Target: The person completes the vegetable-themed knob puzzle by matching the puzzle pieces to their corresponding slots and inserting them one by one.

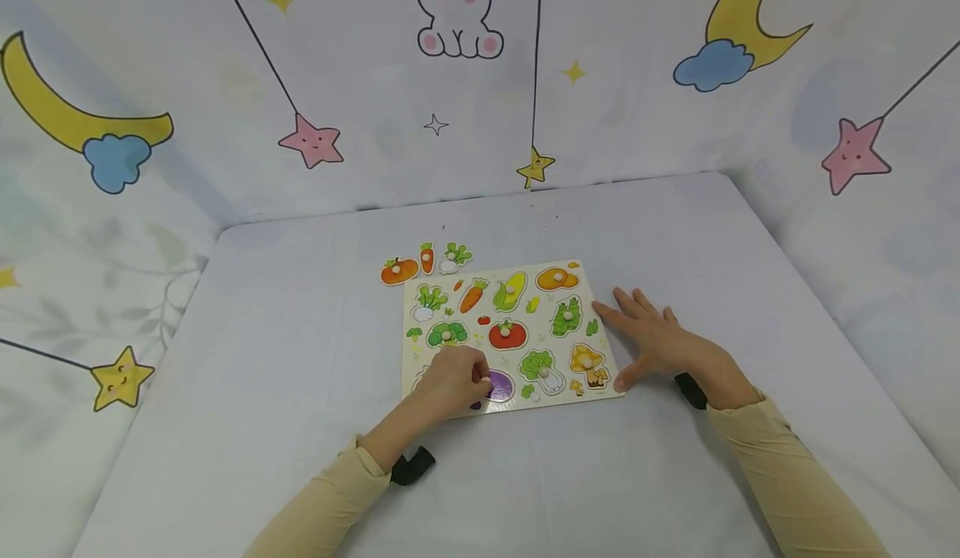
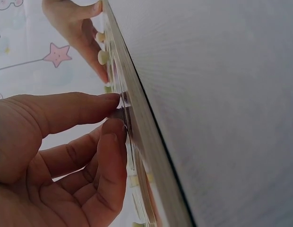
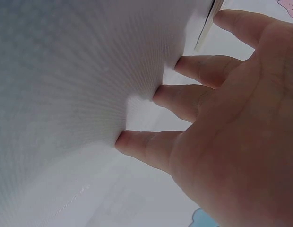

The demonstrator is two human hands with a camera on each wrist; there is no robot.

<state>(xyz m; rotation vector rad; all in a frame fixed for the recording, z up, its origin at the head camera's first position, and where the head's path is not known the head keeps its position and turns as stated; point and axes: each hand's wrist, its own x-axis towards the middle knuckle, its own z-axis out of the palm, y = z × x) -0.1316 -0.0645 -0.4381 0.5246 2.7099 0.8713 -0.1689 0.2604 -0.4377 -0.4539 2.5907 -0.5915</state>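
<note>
A wooden vegetable puzzle board (image 1: 558, 398) lies on the white table. My left hand (image 1: 452, 383) is over its front edge and pinches the knob of the purple eggplant piece (image 1: 501, 387) between thumb and fingertips. In the left wrist view the knob (image 2: 118, 113) shows between the fingers, with the piece close against the board. Beside the board's right edge, my right hand (image 1: 656, 346) is spread, its index finger and thumb at that edge. The right wrist view shows the other fingertips (image 3: 123, 139) pressing on the tablecloth.
Behind the board's back left corner lie a loose pumpkin piece (image 1: 399, 271), a carrot piece (image 1: 427, 260) and a white radish piece (image 1: 452, 260). Knobbed tomato (image 1: 507, 337), broccoli (image 1: 447, 335) and mushroom (image 1: 588, 361) pieces sit on the board. A patterned curtain (image 1: 615, 125) surrounds the table.
</note>
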